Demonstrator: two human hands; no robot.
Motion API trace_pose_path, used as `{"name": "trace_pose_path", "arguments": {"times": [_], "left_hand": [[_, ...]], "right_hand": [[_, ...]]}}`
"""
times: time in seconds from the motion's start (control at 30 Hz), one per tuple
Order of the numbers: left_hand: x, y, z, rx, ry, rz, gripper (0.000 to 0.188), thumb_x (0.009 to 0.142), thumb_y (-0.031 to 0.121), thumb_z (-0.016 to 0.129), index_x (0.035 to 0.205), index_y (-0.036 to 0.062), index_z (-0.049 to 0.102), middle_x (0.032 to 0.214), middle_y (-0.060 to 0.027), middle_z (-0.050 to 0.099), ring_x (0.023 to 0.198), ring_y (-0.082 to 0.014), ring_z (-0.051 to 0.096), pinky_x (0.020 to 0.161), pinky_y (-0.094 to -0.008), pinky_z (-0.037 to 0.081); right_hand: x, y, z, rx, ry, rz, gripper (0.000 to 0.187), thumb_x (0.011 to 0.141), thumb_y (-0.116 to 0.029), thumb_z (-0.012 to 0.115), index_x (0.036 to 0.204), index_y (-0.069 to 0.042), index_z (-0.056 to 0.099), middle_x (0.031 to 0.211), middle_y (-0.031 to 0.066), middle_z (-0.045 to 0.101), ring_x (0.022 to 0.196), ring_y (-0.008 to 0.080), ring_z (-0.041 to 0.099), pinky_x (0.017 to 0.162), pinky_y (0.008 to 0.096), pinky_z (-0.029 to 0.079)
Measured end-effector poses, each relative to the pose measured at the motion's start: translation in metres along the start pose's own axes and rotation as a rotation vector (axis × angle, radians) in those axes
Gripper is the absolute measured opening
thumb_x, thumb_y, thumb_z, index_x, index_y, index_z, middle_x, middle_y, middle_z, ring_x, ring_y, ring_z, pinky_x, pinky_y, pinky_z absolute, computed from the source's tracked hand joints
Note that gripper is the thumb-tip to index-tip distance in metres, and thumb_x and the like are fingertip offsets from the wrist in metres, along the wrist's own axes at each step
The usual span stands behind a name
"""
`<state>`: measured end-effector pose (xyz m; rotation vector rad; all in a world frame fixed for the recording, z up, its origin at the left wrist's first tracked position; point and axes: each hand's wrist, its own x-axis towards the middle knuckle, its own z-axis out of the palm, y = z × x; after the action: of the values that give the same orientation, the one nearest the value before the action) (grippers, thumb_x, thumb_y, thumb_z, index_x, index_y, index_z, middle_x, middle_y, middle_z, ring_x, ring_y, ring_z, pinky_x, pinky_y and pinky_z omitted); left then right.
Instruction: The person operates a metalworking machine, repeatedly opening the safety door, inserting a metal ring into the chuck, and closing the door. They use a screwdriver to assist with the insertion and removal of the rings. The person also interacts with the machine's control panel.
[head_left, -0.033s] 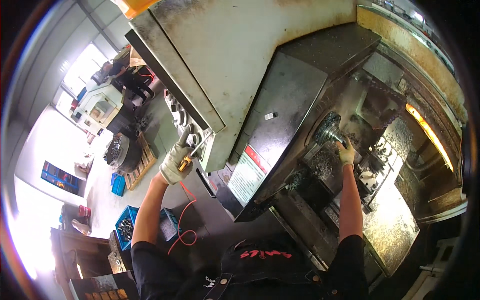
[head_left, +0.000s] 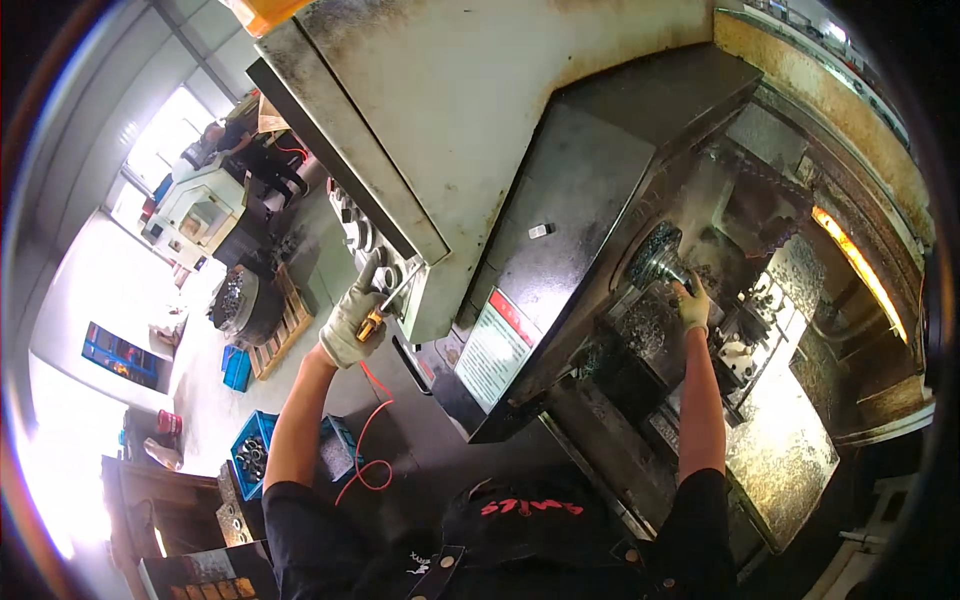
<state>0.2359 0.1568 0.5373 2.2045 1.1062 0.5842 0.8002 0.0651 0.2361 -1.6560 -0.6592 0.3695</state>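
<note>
My left hand (head_left: 350,322), in a pale work glove, is closed around an air blow gun (head_left: 371,324) with a yellow handle and a slim metal nozzle. Its fingers reach up to the knobs and buttons (head_left: 362,240) along the edge of the lathe's control panel, and I cannot tell whether they press one. Inside the lathe, my gloved right hand (head_left: 691,305) grips the end of a shiny round metal workpiece (head_left: 664,268). That piece sits in the dark chuck (head_left: 655,243); the fingers on its far side are partly hidden.
A dark sloping cover (head_left: 570,220) bears a small white block (head_left: 540,231). The tool holder (head_left: 740,350) stands right of my forearm, among metal chips. A red hose (head_left: 380,408) hangs beside blue crates (head_left: 255,450). Another person (head_left: 255,155) works far left.
</note>
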Motion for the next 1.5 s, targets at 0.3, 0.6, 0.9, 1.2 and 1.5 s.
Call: {"name": "trace_pose_path", "arguments": {"times": [0.3, 0.6, 0.9, 1.2, 1.5], "left_hand": [[0.005, -0.020, -0.006, 0.334, -0.047, 0.380, 0.035, 0.063, -0.005, 0.055, 0.096, 0.0031, 0.058, 0.141, -0.0213, 0.032, 0.087, -0.0261, 0.054, 0.072, -0.0326, 0.046], [-0.016, -0.013, 0.018, 0.427, 0.125, 0.428, 0.032, 0.056, 0.001, 0.057, 0.088, 0.0008, 0.059, 0.136, -0.0225, 0.039, 0.094, -0.0363, 0.058, 0.081, -0.0411, 0.047], [-0.027, 0.020, 0.041, -0.698, 0.067, -0.211, 0.080, 0.069, -0.012, 0.041, 0.144, 0.0114, 0.025, 0.085, 0.0033, 0.054, 0.066, -0.0051, 0.049, 0.059, -0.0172, 0.045], [-0.027, 0.017, 0.018, 0.588, 0.024, 0.473, 0.038, 0.057, -0.001, 0.055, 0.094, 0.0032, 0.055, 0.092, -0.0171, 0.055, 0.081, -0.0364, 0.054, 0.071, -0.0417, 0.045], [-0.046, -0.022, 0.028, 0.296, 0.127, 0.463, 0.051, 0.059, -0.004, 0.052, 0.110, 0.0031, 0.056, 0.125, -0.0202, 0.049, 0.089, -0.0341, 0.058, 0.078, -0.0383, 0.048]], "right_hand": [[0.007, 0.000, -0.006, 0.024, 0.014, 0.058, 0.062, 0.082, -0.016, 0.069, 0.136, -0.005, 0.040, 0.132, 0.0153, 0.048, 0.120, 0.0229, 0.047, 0.097, 0.0330, 0.038], [-0.082, -0.019, 0.025, 0.323, 0.230, -0.264, 0.041, 0.083, -0.006, 0.060, 0.122, 0.002, 0.050, 0.103, 0.0081, 0.061, 0.090, 0.0172, 0.056, 0.081, 0.0282, 0.045], [-0.305, -0.095, 0.099, 0.278, -1.192, 0.112, 0.052, 0.085, -0.023, 0.064, 0.130, -0.002, 0.046, 0.112, 0.0112, 0.059, 0.097, 0.0178, 0.057, 0.073, 0.0294, 0.052], [-0.377, -0.105, 0.149, 0.285, -1.070, -0.011, 0.039, 0.085, -0.038, 0.061, 0.104, -0.004, 0.054, 0.086, 0.0056, 0.058, 0.064, 0.0137, 0.052, 0.051, 0.0266, 0.041], [-0.395, -0.151, 0.141, 0.514, -0.937, 0.363, 0.047, 0.087, -0.031, 0.061, 0.121, -0.001, 0.048, 0.107, 0.0112, 0.058, 0.092, 0.0198, 0.058, 0.074, 0.0294, 0.050]]}}
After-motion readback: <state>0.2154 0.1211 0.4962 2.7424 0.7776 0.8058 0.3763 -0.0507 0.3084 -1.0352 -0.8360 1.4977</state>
